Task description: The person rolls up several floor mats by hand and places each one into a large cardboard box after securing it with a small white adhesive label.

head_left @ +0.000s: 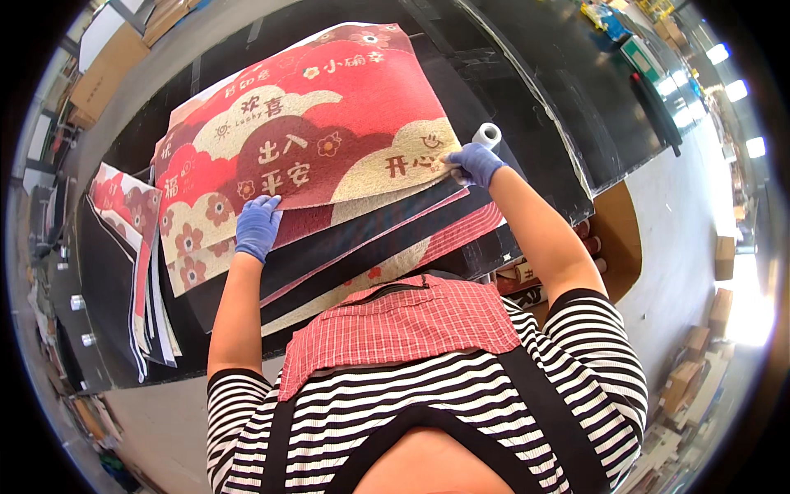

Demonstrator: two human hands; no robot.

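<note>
A large red and cream floor mat with flowers, cloud shapes and printed characters lies on top of a stack. My right hand, in a blue glove, pinches its near right corner. At the mat's near edge is my left hand, also blue-gloved, its fingers over the top and its thumb side by the rim. Between my hands the edge stands slightly raised above the mats below. Those lower mats show dark, pink and cream layers toward me.
Several folded or bent mats lean at the left of the black table. A white roll stands beyond my right hand. Rolled mats sit in an open cardboard box to the right. A dark rod lies farther off.
</note>
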